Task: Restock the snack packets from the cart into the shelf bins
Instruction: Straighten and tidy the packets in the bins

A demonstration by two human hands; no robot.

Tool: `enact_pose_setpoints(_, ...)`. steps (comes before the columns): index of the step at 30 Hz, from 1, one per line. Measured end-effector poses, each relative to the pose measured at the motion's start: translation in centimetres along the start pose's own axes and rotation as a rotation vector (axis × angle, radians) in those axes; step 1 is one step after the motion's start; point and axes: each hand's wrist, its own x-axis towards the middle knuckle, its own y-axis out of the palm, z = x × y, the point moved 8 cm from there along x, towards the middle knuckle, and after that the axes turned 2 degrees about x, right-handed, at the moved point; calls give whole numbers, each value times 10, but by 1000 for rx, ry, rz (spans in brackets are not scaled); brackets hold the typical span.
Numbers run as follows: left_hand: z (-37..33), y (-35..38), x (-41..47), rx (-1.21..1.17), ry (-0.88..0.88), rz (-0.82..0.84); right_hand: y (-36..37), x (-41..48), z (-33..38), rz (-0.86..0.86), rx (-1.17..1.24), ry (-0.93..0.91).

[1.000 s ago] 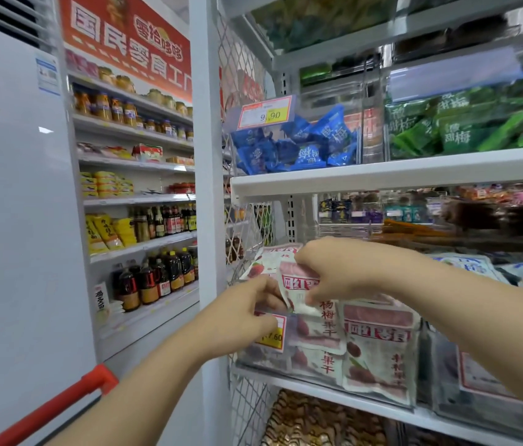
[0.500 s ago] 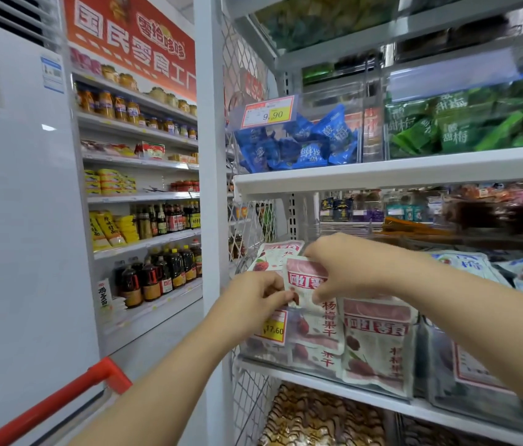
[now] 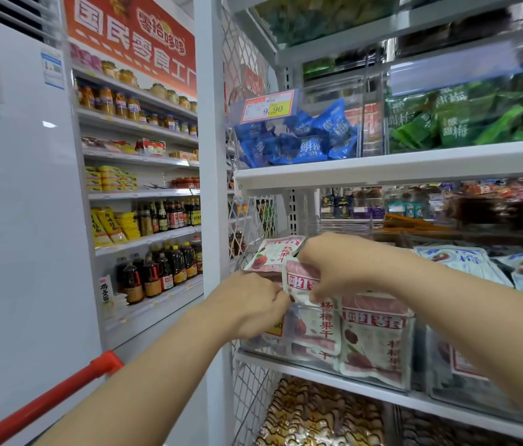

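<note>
The red cart handle [image 3: 44,403] crosses the lower left corner. The left hand [image 3: 250,304] pinches the left edge of a pink packet [image 3: 302,281] with curled fingers. The right hand [image 3: 331,268] grips its top. The packet stands upright in the clear bin [image 3: 260,347] at the shelf's [image 3: 318,376] left end, among matching packets.

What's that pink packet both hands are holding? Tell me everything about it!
The pink packet is a flat, shiny pouch, pink and white, with a red band of white characters on top and red fruit pictured below. It stands upright at the front of a clear bin. The right hand pinches its top, the left hand its left edge. A matching packet stands beside it.
</note>
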Motion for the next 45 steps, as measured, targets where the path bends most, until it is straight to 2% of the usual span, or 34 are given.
enact_pose_setpoints(7,0,1,0,1,-17,80,2,-2,-3,26,87,1)
enact_pose_setpoints(15,11,5,0,-200,-108,77,18,14,16,213,-50,-36)
enact_pose_setpoints(19,14,4,-1,-412,-119,46,19,14,12,240,-57,-39)
enact_pose_setpoints(21,15,2,-3,-481,-98,-13,15,8,7,193,-1,-41)
enact_pose_setpoints(23,19,3,-3,-600,-102,-68,3,0,2,70,63,-44)
enact_pose_setpoints(25,22,4,-1,-710,-127,-104,-9,-6,0,-69,45,-45)
enact_pose_setpoints(27,23,5,3,-748,-152,-122,-12,-7,2,-118,-12,-51)
enact_pose_setpoints(33,21,7,10,-692,-178,-50,6,-5,0,-14,-24,-33)
enact_pose_setpoints(39,18,5,10,-526,-185,114,-2,-4,-2,-62,-30,-24)
enact_pose_setpoints(42,16,3,7,-493,-174,64,-2,-6,-2,-81,11,0)
enact_pose_setpoints(45,15,2,-1,-483,-164,-132,-1,-7,2,-99,-25,-30)
